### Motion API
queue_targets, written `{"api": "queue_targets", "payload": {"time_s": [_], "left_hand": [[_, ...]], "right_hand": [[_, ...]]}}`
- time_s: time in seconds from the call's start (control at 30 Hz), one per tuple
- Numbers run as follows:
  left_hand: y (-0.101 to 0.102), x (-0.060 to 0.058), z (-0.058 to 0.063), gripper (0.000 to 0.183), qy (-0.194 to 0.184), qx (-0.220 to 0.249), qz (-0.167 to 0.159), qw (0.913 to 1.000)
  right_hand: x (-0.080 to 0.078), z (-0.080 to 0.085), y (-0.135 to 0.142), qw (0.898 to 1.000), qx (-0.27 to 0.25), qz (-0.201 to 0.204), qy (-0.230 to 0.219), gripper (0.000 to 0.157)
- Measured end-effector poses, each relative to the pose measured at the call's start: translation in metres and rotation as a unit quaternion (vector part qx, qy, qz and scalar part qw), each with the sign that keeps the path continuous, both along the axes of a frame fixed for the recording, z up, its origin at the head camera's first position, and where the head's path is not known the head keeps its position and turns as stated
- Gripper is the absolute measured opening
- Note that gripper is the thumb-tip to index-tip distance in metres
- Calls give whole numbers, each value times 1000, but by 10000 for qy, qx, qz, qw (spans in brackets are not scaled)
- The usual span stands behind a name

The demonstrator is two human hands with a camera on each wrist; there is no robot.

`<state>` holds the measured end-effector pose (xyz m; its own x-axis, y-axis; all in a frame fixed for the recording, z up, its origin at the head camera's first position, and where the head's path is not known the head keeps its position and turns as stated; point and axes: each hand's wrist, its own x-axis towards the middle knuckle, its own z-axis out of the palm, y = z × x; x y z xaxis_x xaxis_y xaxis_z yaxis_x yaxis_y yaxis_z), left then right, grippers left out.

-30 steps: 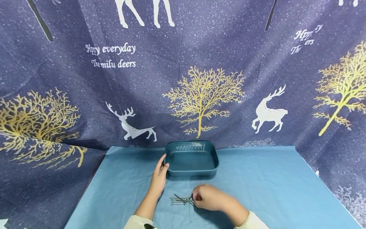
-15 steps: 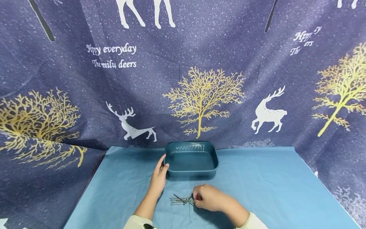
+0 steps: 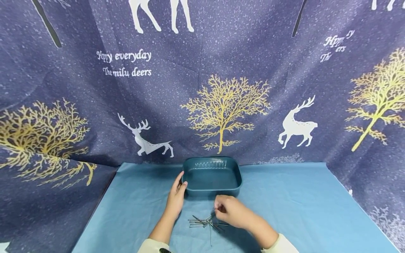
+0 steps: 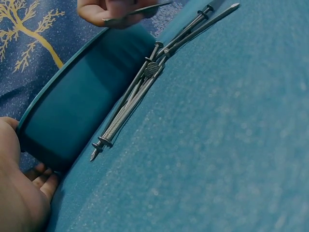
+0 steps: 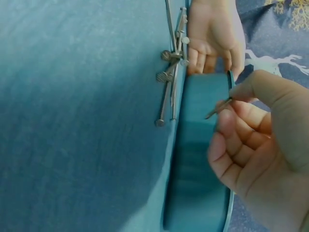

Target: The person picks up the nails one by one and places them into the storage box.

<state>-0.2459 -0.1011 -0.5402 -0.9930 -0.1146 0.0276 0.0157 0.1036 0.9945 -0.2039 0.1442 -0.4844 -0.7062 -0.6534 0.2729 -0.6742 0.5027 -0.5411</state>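
Observation:
My left hand [image 3: 175, 199] rests against the left side of a teal rectangular tray [image 3: 212, 192]. In the right wrist view its fairly straight fingers touch the tray's end wall, with the thumb by the rim. My right hand [image 3: 233, 211] is raised just in front of the tray and pinches a metal nail [image 5: 218, 108] between thumb and fingertips. The head view barely shows that nail. Below the hands, a loose pile of several long nails [image 3: 202, 222] lies crossed on the cloth, their flat heads [image 4: 152, 70] plain in the left wrist view.
A light blue cloth [image 3: 300, 203] covers the table. Behind it hangs a dark blue curtain [image 3: 196, 116] printed with deer and trees, close to the tray's back edge. The nail pile lies in front of the tray, between the two forearms.
My right hand has lifted off the pile and moved up towards the tray, with a nail in its pinch. Nails it had covered now show. My left hand stays at the tray.

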Motion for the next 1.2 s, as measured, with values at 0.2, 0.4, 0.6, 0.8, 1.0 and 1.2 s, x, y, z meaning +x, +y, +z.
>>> {"api": "queue_targets", "payload": {"time_s": [0.2,0.4,0.6,0.8,1.0,1.2], "left_hand": [[0,0,1,50,5,-24,61,10000],[0,0,1,51,17,-14,10,10000],[0,1,1,51,11,-40,21,10000],[1,2,2,51,62,-5,-3,10000],[2,9,13,52,-8,31,-134,9999],[5,25,44,53,-78,-33,-146,9999]], "right_hand": [[-5,2,0,9980,-307,-366,403,20],[-11,3,1,9939,-802,-680,331,19],[-19,6,3,9886,-966,-1053,482,20],[-25,11,6,9844,-1158,-1295,269,17],[-31,12,7,9748,-1601,-1552,85,9],[-38,15,7,9610,-1887,-2014,178,7]]}}
